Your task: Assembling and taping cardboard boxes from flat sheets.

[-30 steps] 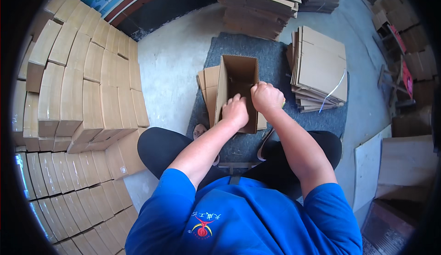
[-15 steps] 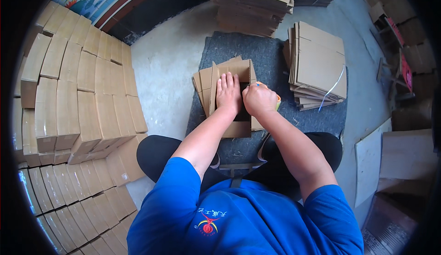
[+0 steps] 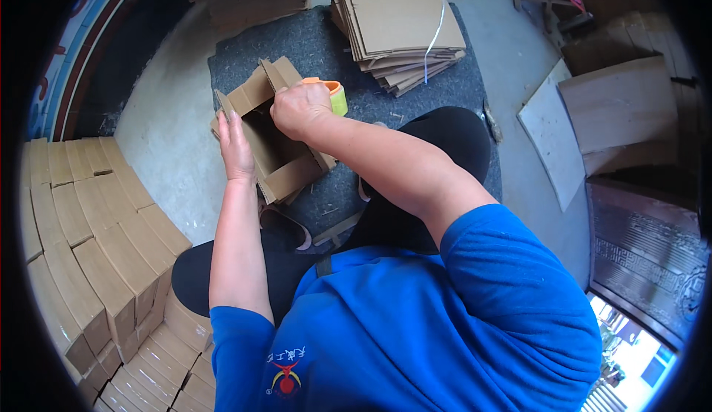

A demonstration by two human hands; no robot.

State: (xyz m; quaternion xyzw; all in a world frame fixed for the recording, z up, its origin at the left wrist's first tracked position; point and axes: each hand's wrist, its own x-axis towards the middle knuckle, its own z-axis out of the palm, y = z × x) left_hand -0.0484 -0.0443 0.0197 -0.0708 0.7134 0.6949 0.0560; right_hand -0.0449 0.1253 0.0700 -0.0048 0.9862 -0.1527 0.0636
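Observation:
An open cardboard box [image 3: 293,178] stands with its flaps up, tilted a little, between my knees. Against the outer left flap lies my left hand [image 3: 236,149], fingers stretched out along the cardboard. At the box's right side my right hand [image 3: 300,109] is closed, knuckles up, close to the right flap. A roll of tape [image 3: 337,99], yellow-green with an orange core, sticks out from behind this hand, which grips it. The fingertips on the roll are hidden. Inside the box it is dark.
A stack of flattened cartons [image 3: 400,11] with a pale strap lies on the dark mat [image 3: 378,126]. Another flat stack [image 3: 256,0] stands behind. Rows of closed boxes [image 3: 96,219] pile up at left. Cardboard sheets [image 3: 619,104] and a patterned dark panel [image 3: 645,256] are at right.
The view has swung to the right. My left hand has moved from across the box's opening to its left flap. The tape roll shows more beside my right hand, and the box looks more tilted.

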